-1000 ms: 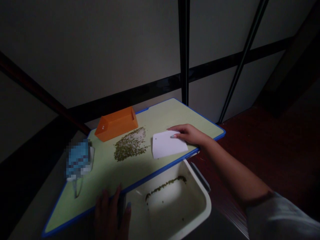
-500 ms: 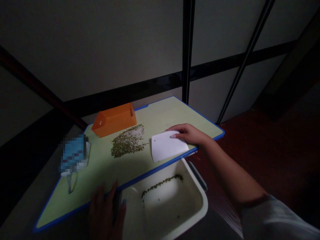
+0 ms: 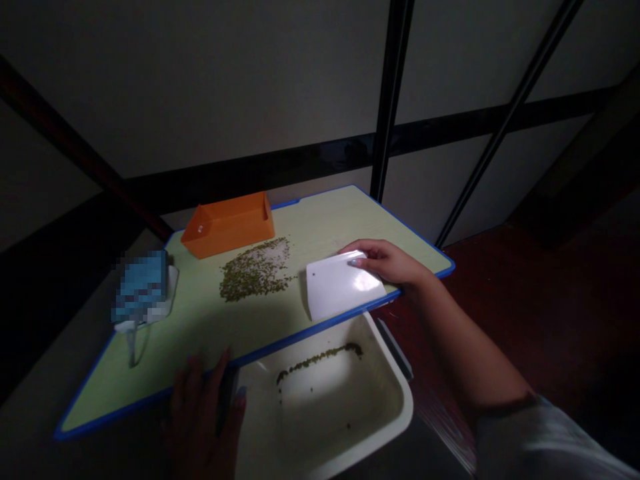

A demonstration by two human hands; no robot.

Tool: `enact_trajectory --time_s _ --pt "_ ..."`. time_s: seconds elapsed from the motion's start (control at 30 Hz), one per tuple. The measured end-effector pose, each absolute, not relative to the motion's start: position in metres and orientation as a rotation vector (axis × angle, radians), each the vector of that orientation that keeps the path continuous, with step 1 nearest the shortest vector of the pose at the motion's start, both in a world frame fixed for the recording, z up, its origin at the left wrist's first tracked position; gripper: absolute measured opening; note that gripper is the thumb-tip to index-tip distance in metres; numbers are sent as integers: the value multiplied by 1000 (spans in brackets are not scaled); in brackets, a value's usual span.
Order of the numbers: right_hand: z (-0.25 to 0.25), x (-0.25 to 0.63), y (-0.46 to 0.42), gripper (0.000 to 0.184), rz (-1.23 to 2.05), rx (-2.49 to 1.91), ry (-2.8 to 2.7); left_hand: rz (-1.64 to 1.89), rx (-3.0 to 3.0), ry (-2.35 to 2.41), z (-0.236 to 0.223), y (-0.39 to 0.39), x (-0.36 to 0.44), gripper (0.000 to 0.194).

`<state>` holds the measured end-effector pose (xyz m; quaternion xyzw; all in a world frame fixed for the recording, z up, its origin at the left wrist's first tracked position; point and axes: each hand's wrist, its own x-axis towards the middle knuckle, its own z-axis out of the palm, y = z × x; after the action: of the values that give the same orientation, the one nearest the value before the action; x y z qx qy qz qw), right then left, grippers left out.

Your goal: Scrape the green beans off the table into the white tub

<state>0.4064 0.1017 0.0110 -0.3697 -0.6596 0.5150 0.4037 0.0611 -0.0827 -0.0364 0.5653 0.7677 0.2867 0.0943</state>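
My right hand [image 3: 383, 259] grips a flat white plastic scraper [image 3: 337, 288] by its far right edge, thumb on top. The scraper is slightly tilted over the front of the pale table [image 3: 320, 217], and light glares off it. To its left lies a spread patch of small green and whitish grains [image 3: 255, 268]. My left hand [image 3: 203, 413], in shadow, has its fingers apart at the table's blue front edge, beside a cream tub [image 3: 407, 393]. A line of the same grains lies along the inside of the tub, below the table edge.
An orange open tray [image 3: 230, 227] stands at the table's back left. A blurred-out blue item [image 3: 143, 283] with a hanging strap lies at the left edge. Close behind the table rise light panels with black strips [image 3: 250, 160]. Dark red floor [image 3: 500, 320] shows on the right.
The scraper has tilted a little and now catches bright light, my right hand still holding it. The view has shifted slightly. The grain patch looks the same.
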Motion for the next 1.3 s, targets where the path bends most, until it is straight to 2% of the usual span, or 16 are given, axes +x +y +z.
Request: enact_trajectory --time_s 0.27,0.4,0.67,0.83,1.3 --pt "1 402 108 42 1195 -991 -1487 806 1647 2288 -47 -80 48 64" --pt "3 401 107 37 1137 -1004 -1472 834 1662 2291 -47 -82 52 62" --pt "6 400 101 50 1027 -1025 -1369 883 1621 2320 -41 -86 65 57" --pt "11 399 99 46 1066 -1009 -1401 900 1611 2338 -44 -85 67 53" --pt "15 395 105 53 1067 -1078 -1298 957 1611 2312 -42 -90 77 59"
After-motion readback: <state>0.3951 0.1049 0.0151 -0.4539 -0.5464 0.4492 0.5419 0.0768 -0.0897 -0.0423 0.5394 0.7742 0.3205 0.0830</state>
